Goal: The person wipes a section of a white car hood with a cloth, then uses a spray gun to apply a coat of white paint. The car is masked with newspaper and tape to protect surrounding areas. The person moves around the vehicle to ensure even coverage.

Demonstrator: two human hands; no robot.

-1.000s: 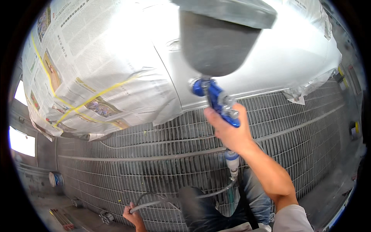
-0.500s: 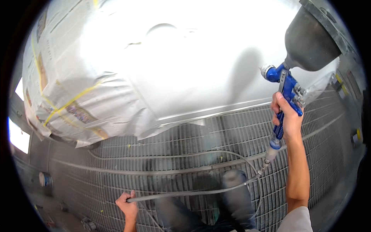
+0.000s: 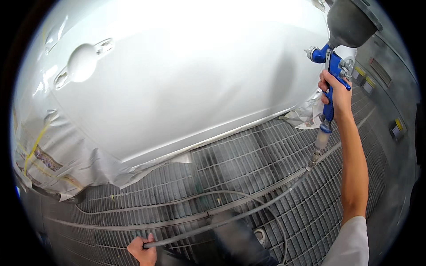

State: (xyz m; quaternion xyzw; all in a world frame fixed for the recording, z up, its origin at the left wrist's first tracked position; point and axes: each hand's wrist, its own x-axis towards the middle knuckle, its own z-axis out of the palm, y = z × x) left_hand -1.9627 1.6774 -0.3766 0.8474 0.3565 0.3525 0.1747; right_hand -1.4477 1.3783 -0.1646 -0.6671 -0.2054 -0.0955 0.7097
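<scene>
In my right hand [image 3: 336,93] is a blue spray gun [image 3: 336,66], its fingers wrapped round the grip and trigger. A dark grey paint cup [image 3: 350,24] sits on top of it, slightly tilted. The silver nozzle points left, alongside a white car door [image 3: 199,93] with a handle recess [image 3: 83,63] at its far left. I cannot tell how far the trigger is pulled. From the gun's lower end a grey air hose [image 3: 199,229] runs down to my left hand [image 3: 143,253], closed round it low in the view.
Masking paper [image 3: 88,170] with yellow tape covers the surface left of the door and hangs along its lower edge. A metal floor grating [image 3: 230,155] lies below, with more hose looped across it. Cans with yellow labels [image 3: 397,128] stand at the right, near the wall.
The view has swung rightward, showing more of the door and its handle recess further left. My right hand and the spray gun sit higher in view. Both hands keep their holds.
</scene>
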